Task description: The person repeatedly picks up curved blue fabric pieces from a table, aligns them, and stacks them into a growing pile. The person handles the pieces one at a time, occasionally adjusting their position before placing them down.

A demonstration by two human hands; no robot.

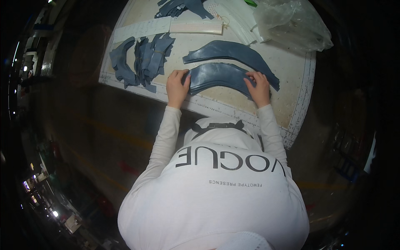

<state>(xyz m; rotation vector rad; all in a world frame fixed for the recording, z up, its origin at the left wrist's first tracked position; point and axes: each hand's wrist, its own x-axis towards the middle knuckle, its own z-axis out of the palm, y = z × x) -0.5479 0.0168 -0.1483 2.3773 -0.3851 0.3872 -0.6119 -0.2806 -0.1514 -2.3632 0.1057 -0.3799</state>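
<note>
A stack of curved blue-grey cut pieces (218, 75), smooth and slightly shiny like leather or coated cloth, lies near the front edge of the table. My left hand (178, 88) grips its left end, with the thumb on the near side and the fingers bent over the edge. At the other end my right hand (259, 88) holds the stack between thumb and curled fingers. Several layers show along its inner curve. Just beyond it, apart by a narrow gap, rests a second curved stack (233, 49) of the same colour, which neither hand touches.
Left on the table (287, 102) are a curved bundle (123, 62) and a tied bundle (155, 56) of blue-grey pieces. More pieces (183, 7) lie at the back, beside paper strips (196, 27). A clear plastic bag (293, 23) covers the far right corner.
</note>
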